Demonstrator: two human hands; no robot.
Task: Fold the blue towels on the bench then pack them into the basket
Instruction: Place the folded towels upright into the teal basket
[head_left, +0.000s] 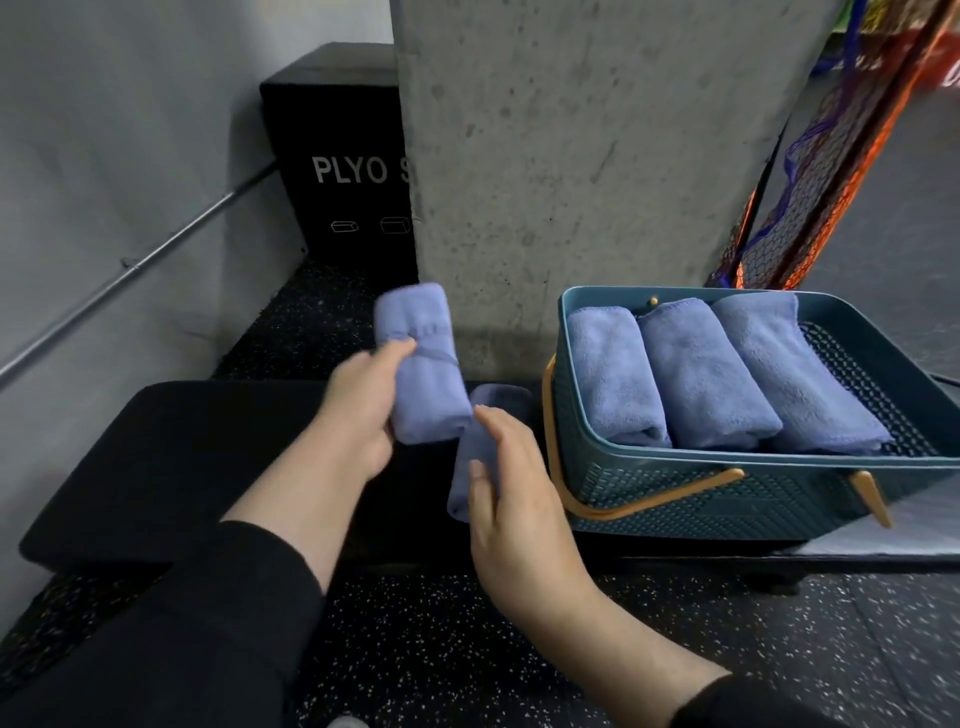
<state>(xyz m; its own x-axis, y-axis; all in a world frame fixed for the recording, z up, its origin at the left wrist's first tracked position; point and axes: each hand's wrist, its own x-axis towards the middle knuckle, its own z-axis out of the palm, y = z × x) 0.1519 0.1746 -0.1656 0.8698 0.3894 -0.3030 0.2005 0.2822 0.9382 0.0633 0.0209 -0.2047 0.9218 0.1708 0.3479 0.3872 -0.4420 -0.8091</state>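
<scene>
My left hand grips a rolled blue towel and holds it raised above the black bench. A second folded blue towel lies on the bench just left of the basket, and my right hand curls its fingers over it. The teal plastic basket with tan handles stands on the bench at the right. Three folded blue towels lie side by side inside it, with free room along its right side.
A concrete pillar rises directly behind the bench. A black plyo box stands behind it on the left, near a grey wall with a metal rail. Netting leans at the upper right. Speckled rubber floor lies below.
</scene>
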